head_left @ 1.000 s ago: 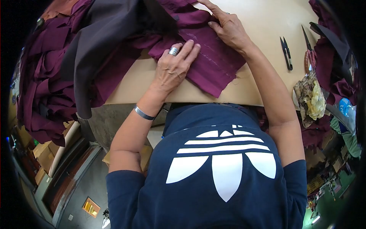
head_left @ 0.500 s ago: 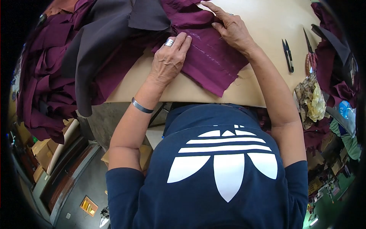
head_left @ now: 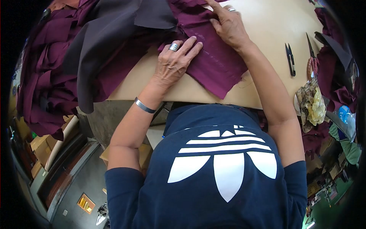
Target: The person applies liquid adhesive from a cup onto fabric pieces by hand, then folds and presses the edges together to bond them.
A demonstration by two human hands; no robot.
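Note:
My left hand (head_left: pixel 175 63) lies on the maroon fabric piece (head_left: pixel 217 68), its fingers stretched out near the cloth's left edge. It wears a silver ring, and a metal bangle (head_left: pixel 145 105) circles the wrist. Higher up and to the right, my right hand (head_left: pixel 230 28) rests on the same cloth, with index finger pointing forward and thumb apart. Faint pale markings run across the fabric between the hands. A dark grey fabric (head_left: pixel 110 45) overlaps the maroon cloth on the left. The far end of the maroon piece passes out of view at the top.
Thread snips (head_left: pixel 290 61) and red-handled scissors (head_left: pixel 312 63) lie on the cream table (head_left: pixel 274 34) to the right. Beside them is a crumpled yellowish bundle (head_left: pixel 312 101). Maroon cloth strips (head_left: pixel 49 80) hang in a heap over the left side. Cardboard boxes (head_left: pixel 42 147) stand below.
My left hand has slid a little to the right and toward me, its fingers now flatter and more spread. My right hand has shifted slightly away from me.

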